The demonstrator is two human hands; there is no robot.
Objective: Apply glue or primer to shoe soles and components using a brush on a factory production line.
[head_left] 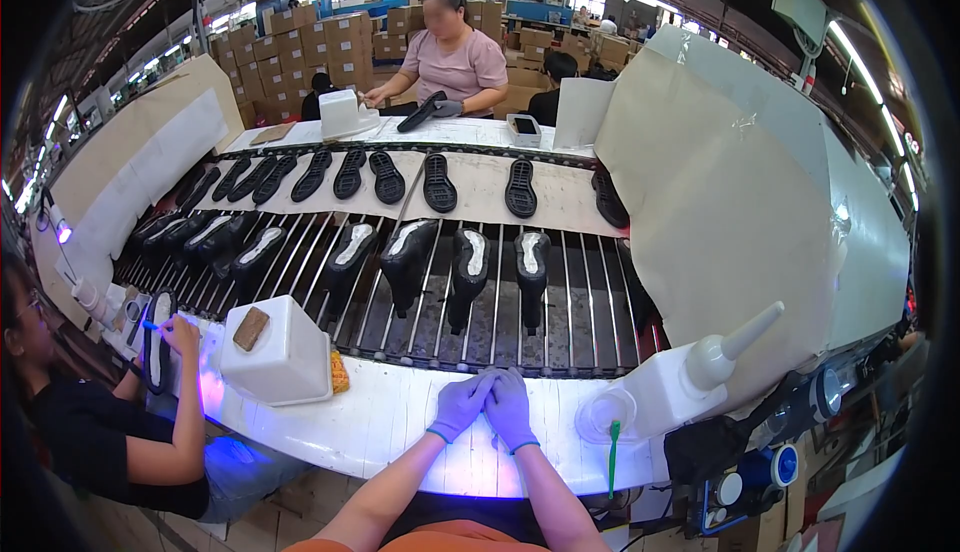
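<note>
Across the middle of the frame, the black shoe uppers [532,277] lie in a row on a conveyor of metal rods [585,292], most with a white strip showing on the upturned underside, while the black soles [438,184] lie in a separate row above them on a pale belt [560,214]. The work looks part-way along: the parts are laid out, but no sole is visibly joined to an upper on the conveyor, so any joining seems left to do; whether either row is already coated cannot be told. At the left edge, a co-worker holds a blue tool [151,326] against a dark shoe part [157,354], and at top centre another co-worker holds a black shoe piece [421,112]. The left hand [460,407] and right hand [511,410], both in lavender gloves, meet at lower centre over the white tabletop [380,427], touching each other; how far the fingers curl, or whether something small sits between them, cannot be told. The nearest uppers lie just above the hands in the frame, beyond the conveyor's near edge and untouched by them. A green brush [614,452] leans in a clear tub [592,424] at lower right.
</note>
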